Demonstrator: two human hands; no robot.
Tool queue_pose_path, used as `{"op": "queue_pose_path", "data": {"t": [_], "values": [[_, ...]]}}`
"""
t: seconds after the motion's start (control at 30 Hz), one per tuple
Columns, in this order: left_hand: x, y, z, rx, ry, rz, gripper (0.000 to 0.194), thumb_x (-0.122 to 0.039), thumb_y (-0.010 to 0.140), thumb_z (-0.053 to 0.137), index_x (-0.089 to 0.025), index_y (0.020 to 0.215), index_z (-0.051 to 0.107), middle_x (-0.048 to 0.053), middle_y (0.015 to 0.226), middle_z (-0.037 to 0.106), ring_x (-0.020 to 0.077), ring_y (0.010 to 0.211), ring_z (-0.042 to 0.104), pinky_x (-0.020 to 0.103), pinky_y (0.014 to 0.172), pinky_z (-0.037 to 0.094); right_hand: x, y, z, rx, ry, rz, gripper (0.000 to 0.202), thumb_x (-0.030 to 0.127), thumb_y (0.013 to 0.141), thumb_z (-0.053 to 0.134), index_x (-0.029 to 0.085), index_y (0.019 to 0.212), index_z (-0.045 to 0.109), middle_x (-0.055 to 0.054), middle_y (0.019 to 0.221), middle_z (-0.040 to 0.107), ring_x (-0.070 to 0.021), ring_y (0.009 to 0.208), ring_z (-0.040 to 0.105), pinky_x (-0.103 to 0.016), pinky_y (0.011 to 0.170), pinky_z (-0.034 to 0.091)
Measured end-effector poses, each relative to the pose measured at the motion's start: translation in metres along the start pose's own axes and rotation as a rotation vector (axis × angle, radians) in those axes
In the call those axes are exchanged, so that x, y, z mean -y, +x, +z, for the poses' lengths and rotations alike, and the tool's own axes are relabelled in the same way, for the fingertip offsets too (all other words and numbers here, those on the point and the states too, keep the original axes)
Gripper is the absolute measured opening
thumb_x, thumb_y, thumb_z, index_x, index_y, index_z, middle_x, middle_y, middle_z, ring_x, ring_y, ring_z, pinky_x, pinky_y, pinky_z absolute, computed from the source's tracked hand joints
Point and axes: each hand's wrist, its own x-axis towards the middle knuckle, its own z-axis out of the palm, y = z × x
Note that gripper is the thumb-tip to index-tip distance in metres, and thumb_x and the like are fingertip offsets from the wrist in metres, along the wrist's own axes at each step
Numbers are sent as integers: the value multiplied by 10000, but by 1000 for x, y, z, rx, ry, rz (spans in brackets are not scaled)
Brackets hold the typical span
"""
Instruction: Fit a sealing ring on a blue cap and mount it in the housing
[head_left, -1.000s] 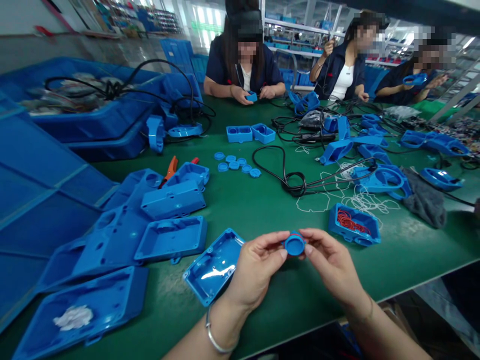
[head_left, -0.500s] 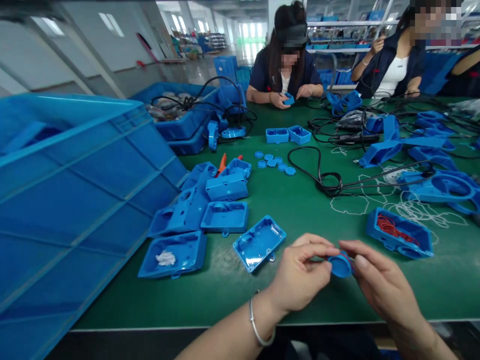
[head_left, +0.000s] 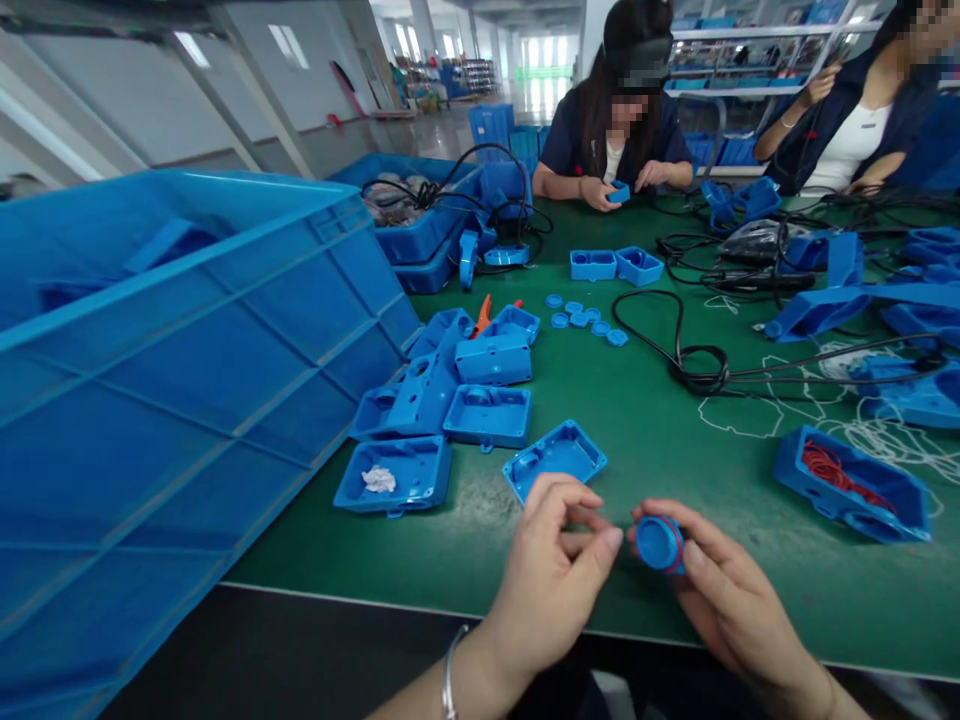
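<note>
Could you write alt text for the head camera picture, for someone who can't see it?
The right hand holds a round blue cap over a green table; the left hand is beside it, fingers curled. Blue housings and a large blue crate lie left.

Left of the open housing (head_left: 555, 462), the big blue crate (head_left: 172, 400) walls me off. Right of the housing, bare green mat (head_left: 697, 470) lies clear up to the tray of red rings (head_left: 851, 485). Behind the housing, stacked housings (head_left: 457, 395) and a black cable (head_left: 697, 370) crowd the way.

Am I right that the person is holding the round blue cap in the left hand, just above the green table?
Not quite: the head view shows the round blue cap in the right hand, above the green table; the left hand is beside it, apart.
</note>
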Motion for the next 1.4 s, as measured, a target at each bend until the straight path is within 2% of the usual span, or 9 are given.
{"op": "queue_pose_path", "data": {"t": [0.13,0.27,0.43,0.53,0.6,0.77,1.0,1.23,1.4], "values": [[5,10,-17,-174,833,215,392,-319,813,593,-211,1177,496,117,1232,442,290,1129,451,493,937,416,2,21,14,-151,329,107,302,323,867,533,235,1151,590,-77,1119,595,-184,908,618,-284,739,521],[14,25,-33,120,1193,268,428,-271,833,570,-268,1251,479,55,1292,511,363,1299,281,607,1018,267,13,41,3,-281,292,-21,299,246,794,639,208,1091,619,-69,1124,607,-161,919,619,-264,792,514],[4,45,-71,641,1101,447,431,-69,887,357,-360,1128,563,-66,1430,366,222,1376,202,622,1095,39,22,47,-28,-327,196,-98,350,268,789,647,207,1129,593,-76,1109,623,-135,917,617,-250,837,489],[-6,48,-75,555,1020,381,456,-54,874,337,-309,1195,537,0,1501,215,215,1387,168,542,1118,152,15,50,-35,-329,98,-79,408,296,783,660,223,1172,561,-60,1066,634,-135,906,614,-297,875,477],[-10,45,-66,447,983,301,441,-257,888,456,-269,1327,407,76,1512,160,259,1389,147,535,1100,217,7,52,-34,-321,7,-55,459,310,771,674,231,1201,534,-57,1068,626,-148,934,603,-335,898,469],[-12,52,-31,579,1173,320,1226,-678,465,727,-248,1442,122,143,1521,16,363,1381,-52,626,1080,55,-7,58,-30,-220,-174,-36,541,306,778,659,239,1267,438,-88,1197,557,-167,1058,561,-374,964,436],[-5,77,-21,695,1103,277,1130,-465,533,758,-194,1439,139,168,1493,151,347,1380,97,516,1096,221,-7,61,-30,-71,-285,-115,421,265,813,604,229,1215,486,-81,1254,541,-181,1117,554,-363,986,447],[16,65,-25,641,804,398,1163,-447,546,765,-182,1427,54,167,1478,114,331,1380,62,515,1109,215,24,48,-24,-47,-965,-400,406,192,847,555,265,1246,527,-39,1253,562,-177,1178,507,-371,1027,420],[19,66,-25,632,725,505,1129,-398,558,765,-197,1423,67,173,1470,119,351,1374,70,552,1099,197,34,43,-21,34,-1171,-625,460,105,871,485,257,1305,466,-47,1266,553,-165,1194,489,-367,991,461]]}}
